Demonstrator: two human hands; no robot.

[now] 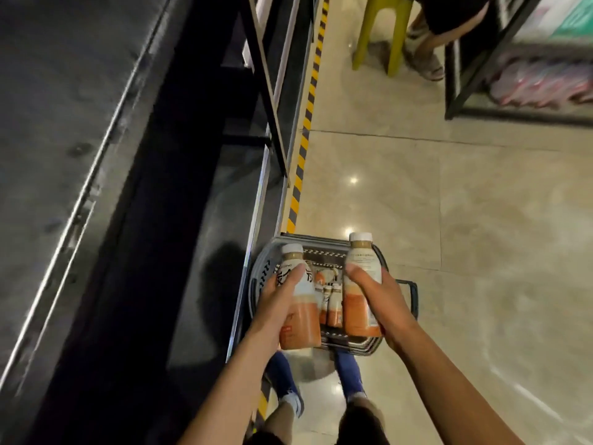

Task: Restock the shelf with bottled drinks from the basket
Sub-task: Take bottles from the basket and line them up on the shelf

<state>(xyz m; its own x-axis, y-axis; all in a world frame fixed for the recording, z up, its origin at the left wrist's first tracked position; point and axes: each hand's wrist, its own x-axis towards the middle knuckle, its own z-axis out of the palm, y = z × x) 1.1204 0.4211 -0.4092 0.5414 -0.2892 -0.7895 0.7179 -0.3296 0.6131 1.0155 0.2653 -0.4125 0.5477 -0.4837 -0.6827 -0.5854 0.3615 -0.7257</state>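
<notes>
A grey shopping basket (pixel 322 246) stands on the floor beside the shelf unit, with several orange-and-white drink bottles (pixel 332 308) lying inside. My left hand (pixel 277 308) grips one orange bottle with a white cap (pixel 303 319), held upright above the basket's left side. My right hand (pixel 380 303) grips a second bottle of the same kind (pixel 359 297) above the basket's right side. The dark shelf (pixel 205 252) runs along the left, with its lower deck next to the basket.
A yellow-and-black striped strip (pixel 303 146) marks the shelf's foot on the tiled floor. A yellow-green stool (pixel 380 30) and another person's legs (pixel 426 53) are at the far end of the aisle. A black rack with pink packs (pixel 542 81) stands at the right.
</notes>
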